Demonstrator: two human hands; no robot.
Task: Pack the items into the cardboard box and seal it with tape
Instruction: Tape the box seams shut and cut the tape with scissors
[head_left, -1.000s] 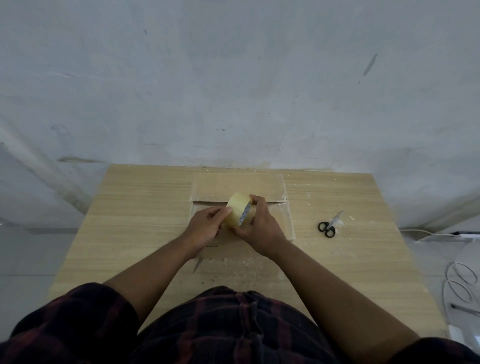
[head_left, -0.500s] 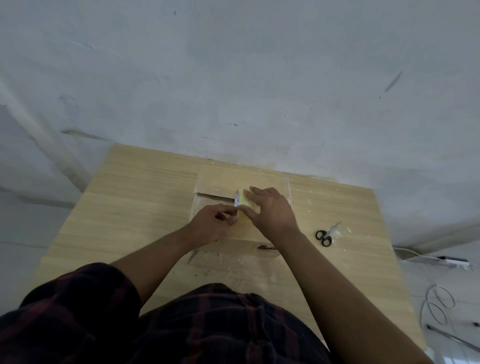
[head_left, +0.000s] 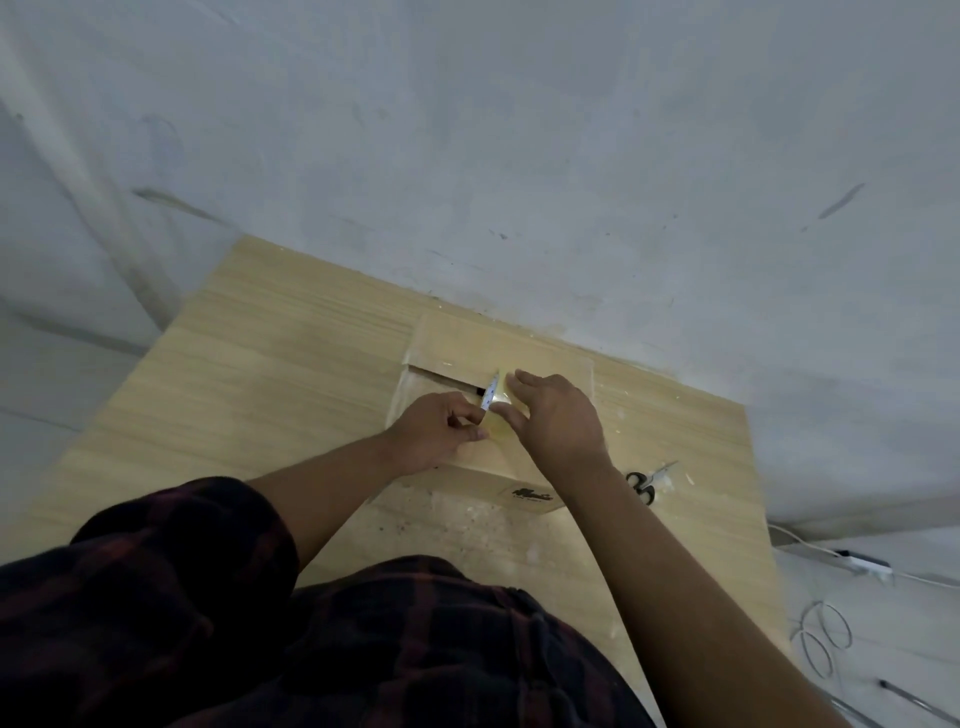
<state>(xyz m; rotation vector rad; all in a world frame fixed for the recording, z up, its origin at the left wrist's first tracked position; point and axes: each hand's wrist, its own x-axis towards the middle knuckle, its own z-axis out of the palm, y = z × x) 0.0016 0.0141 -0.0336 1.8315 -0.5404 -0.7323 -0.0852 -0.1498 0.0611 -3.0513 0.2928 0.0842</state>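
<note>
1. We see a cardboard box (head_left: 457, 348) on a pale wooden desk (head_left: 270, 374). It sits close to the far edge, where the desk meets a grey wall (head_left: 519, 156).
2. The box's top flaps are folded down. A dark slit shows between them on the left part of the top, and a dark printed mark shows on the box's near side.
3. A tape roll (head_left: 492, 396) stands on edge on top of the box, about the middle of the seam. Its white inner rim faces left, and a yellowish strip of tape lies on the box top just nearer to us.
4. Our left hand (head_left: 434, 436) rests on the left half of the box top. Its fingers are curled in, with the thumb and forefinger pinching at the roll's near edge.
5. Our right hand (head_left: 563, 423) lies over the right half of the box top. Its fingers are stretched out nearly straight past the roll and its thumb touches the roll's side. We cannot tell whether the palm presses the cardboard.
6. Black-handled scissors (head_left: 643, 486) lie on the desk just right of the box, partly hidden by our right forearm.
7. Well to the right of the box, off the desk, a white power strip (head_left: 862, 562) and looped cables (head_left: 823, 642) lie on the floor.
8. A dark plaid sleeve (head_left: 171, 545) covers our left upper arm, on the near side of the box.
</note>
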